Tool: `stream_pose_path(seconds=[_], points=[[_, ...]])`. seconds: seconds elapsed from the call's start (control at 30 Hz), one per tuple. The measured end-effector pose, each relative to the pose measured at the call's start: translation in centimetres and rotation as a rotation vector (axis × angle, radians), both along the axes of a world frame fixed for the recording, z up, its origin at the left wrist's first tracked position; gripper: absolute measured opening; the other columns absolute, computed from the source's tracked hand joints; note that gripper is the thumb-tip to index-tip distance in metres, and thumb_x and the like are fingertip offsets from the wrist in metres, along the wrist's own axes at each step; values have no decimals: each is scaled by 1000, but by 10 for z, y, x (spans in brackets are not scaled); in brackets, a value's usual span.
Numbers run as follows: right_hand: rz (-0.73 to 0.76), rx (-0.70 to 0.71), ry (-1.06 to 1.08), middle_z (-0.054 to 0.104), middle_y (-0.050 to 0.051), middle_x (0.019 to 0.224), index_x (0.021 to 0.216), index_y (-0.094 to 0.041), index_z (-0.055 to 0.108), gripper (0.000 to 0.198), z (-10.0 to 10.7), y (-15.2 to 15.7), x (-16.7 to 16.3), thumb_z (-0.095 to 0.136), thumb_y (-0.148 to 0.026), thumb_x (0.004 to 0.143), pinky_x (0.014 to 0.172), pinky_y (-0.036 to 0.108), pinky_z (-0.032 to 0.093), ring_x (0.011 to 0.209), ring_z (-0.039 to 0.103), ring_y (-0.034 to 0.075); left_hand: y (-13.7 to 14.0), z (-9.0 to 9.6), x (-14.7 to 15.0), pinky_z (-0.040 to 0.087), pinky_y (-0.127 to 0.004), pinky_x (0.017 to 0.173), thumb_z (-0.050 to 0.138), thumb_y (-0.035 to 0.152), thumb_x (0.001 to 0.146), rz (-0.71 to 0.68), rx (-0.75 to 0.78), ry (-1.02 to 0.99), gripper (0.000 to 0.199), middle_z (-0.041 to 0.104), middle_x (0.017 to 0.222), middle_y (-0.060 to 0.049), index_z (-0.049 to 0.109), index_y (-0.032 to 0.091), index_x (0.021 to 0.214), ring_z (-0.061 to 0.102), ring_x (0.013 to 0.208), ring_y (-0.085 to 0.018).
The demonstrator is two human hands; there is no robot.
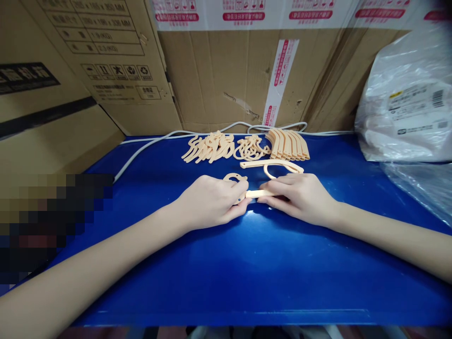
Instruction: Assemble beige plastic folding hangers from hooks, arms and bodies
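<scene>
My left hand (213, 200) is closed in a pinch on a beige plastic piece with a curved, ring-like end (231, 176), which shows above the fingers. My right hand (303, 197) pinches a beige strip (256, 193) that reaches across to the left fingertips. Whether the strip and the curved piece are joined cannot be made out, since my fingers cover the meeting point. Just beyond the right hand lies a long curved beige bar (257, 164), with a thin hooked piece (267, 172) beside it, partly hidden by that hand.
Behind my hands lie a pile of wavy beige pieces (208, 148), a smaller heap of curved pieces (251, 148) and a row of curved bars (287, 145). A white cable (141, 146) runs along the back of the blue table (247, 273). Cardboard boxes (219, 80) and a plastic bag (406, 103) border it.
</scene>
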State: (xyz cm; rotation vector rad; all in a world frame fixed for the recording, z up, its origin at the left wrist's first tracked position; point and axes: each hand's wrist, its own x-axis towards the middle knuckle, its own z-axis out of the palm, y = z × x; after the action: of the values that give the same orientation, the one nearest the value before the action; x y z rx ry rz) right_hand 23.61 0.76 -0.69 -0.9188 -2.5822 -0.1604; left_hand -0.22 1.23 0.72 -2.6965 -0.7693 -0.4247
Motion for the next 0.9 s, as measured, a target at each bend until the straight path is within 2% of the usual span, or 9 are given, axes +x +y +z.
stream_pose_path(seconds=[0.2,0.4,0.53,0.7,0.9], points=[[-45,-34,19,70,2,71,94,-19,69,32,-1,1,-1,45,-39,100,57,25,35,62,62,13,-4,0,4,13,-25,43,38,30,97,118,44,24,25,57,55,1,53,17,81,54,44,-15],[-24,-37,29,70,4,75,93,-17,69,35,0,1,0,44,-41,100,61,27,36,68,61,15,2,1,-1,14,-25,43,43,30,95,5,3,-10,22,59,55,3,51,18,77,54,43,-13],[4,-16,35,67,4,78,89,-17,66,33,1,2,-1,46,-42,99,68,29,36,72,56,17,6,1,-5,17,-25,43,41,32,96,-65,-36,7,25,58,55,3,51,18,78,54,43,-12],[-22,26,58,65,4,77,91,-17,66,28,0,4,-1,49,-38,98,73,32,35,78,54,19,7,0,-5,17,-25,42,39,30,97,22,5,8,24,63,60,2,53,16,83,58,45,-13],[-51,44,214,69,7,99,104,-19,62,19,0,4,0,54,-34,95,79,36,41,89,58,21,6,3,-5,16,-25,44,37,31,97,121,25,8,27,68,64,0,55,17,84,62,49,-15]])
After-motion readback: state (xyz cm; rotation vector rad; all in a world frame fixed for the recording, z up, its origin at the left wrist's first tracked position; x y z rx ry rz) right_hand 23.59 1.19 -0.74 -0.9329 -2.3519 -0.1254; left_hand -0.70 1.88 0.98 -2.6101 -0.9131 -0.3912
